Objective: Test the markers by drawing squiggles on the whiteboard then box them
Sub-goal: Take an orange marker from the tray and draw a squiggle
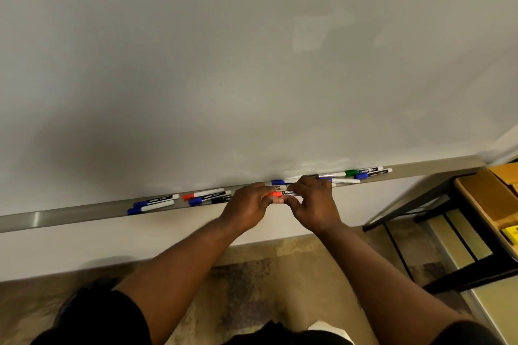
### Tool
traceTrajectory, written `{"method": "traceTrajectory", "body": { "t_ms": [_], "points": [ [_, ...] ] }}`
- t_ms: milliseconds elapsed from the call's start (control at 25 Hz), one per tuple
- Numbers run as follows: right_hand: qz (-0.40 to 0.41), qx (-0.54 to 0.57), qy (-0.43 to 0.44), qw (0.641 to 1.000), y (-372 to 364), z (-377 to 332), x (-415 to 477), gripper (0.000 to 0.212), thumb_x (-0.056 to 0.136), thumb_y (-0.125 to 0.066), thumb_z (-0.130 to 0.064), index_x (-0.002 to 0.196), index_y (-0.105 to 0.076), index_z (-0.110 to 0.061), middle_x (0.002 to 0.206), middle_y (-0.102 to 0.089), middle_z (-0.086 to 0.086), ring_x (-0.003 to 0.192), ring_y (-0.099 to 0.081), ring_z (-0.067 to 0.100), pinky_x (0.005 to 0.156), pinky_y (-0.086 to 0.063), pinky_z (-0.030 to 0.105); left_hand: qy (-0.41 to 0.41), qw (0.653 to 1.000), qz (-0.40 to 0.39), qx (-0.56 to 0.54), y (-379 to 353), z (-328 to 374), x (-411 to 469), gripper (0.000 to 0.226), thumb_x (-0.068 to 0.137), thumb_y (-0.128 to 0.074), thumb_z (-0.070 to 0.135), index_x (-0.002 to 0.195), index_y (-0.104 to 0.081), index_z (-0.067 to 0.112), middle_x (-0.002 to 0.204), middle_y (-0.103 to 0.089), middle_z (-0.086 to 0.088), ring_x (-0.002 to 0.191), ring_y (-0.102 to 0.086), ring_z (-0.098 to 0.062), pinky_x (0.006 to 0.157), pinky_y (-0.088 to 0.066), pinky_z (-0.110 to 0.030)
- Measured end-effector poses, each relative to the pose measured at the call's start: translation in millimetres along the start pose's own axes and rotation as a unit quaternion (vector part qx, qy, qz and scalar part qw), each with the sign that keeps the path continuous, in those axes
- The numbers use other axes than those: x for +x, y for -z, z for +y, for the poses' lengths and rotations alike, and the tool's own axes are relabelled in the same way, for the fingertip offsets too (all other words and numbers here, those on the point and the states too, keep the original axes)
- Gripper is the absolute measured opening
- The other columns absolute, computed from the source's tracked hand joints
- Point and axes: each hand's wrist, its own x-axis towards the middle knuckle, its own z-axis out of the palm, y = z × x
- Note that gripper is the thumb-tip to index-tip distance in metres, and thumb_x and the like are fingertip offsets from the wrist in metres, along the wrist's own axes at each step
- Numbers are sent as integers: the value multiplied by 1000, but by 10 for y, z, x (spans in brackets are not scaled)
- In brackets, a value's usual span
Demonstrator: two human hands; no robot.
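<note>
Fingers [269,199] pinched a red marker [288,192]: left hand [246,204] on cap [275,194], right hand [314,202] on body. Likely uncapping; next needed a straight pull, then a whiteboard [252,78] squiggle.

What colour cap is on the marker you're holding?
Red cap on the marker, gripped by left hand and right hand; head view.

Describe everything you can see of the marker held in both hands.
The marker has a red cap at its left end and a white barrel with a black label in white letters; it looks plastic. It lies about level, in front of the tray under the whiteboard. The left hand pinches the cap, the right hand grips the barrel. The cap seems on; fingers hide both ends.
</note>
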Motion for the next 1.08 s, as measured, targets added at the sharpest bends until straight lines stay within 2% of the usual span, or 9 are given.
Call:
{"method": "traceTrajectory", "body": {
  "t_ms": [160,360,440,520,640,720,840,960,1080],
  "points": [
    [18,-24,-11,999,128,-153,112,33,82,-63,-57,79,-71,-25,71,-56,-10,70,-58,18,74,-30,34,1,998,53,25,164,82,-84,24,98,-55,34,115,-70,26,89,-60,9,83,-59,-15,69,-45,-24],
    [62,10,22,998,619,-160,382,22,83,-71,-52,92,-69,-32,83,-56,-16,76,-57,7,80,-31,34,-83,991,91,55,597,276,109,23,96,-54,36,110,-68,23,103,-63,6,94,-61,-17,80,-52,-35],
    [83,26,37,995,874,-195,509,22,86,-70,-47,101,-66,-33,89,-58,-18,80,-58,3,84,-33,35,-184,965,155,103,898,363,307,27,94,-59,41,104,-70,19,108,-66,3,101,-62,-19,87,-51,-39],
    [111,45,56,991,1199,-255,684,22,85,-69,-38,104,-61,-31,93,-59,-17,79,-59,3,87,-34,36,-285,920,211,166,1318,557,573,29,93,-63,43,99,-71,15,117,-67,-3,117,-60,-23,103,-44,-43],
    [178,49,90,979,1766,-414,1096,20,82,-65,-27,100,-60,-28,92,-60,-17,78,-58,3,87,-36,38,-368,848,267,271,2194,1065,999,25,97,-59,39,99,-70,17,138,-58,-7,137,-45,-23,114,-30,-51],
    [226,45,114,966,2159,-584,1389,19,81,-66,-24,99,-62,-26,91,-62,-16,78,-60,4,87,-38,39,-382,807,311,326,2777,1431,1243,23,98,-57,37,102,-70,18,147,-49,-8,143,-36,-24,116,-25,-54],
    [290,45,140,946,2645,-891,1762,18,84,-69,-25,102,-66,-26,90,-64,-14,76,-59,7,79,-45,35,-367,771,373,363,3471,1885,1497,24,97,-58,38,104,-69,18,152,-42,-8,146,-29,-24,117,-21,-56],
    [340,66,151,926,3051,-1200,2051,19,87,-71,-29,106,-69,-32,86,-62,-14,75,-61,11,67,-50,35,-357,751,410,374,3967,2231,1700,25,96,-61,37,108,-68,17,155,-38,-7,147,-28,-23,117,-21,-55],
    [400,71,173,897,3347,-1458,2229,23,88,-70,-26,110,-72,-30,82,-57,-12,68,-58,9,59,-49,31,-347,751,431,360,4162,2377,1889,28,95,-59,38,112,-70,18,153,-40,-6,145,-33,-22,117,-23,-54]
  ]
}}
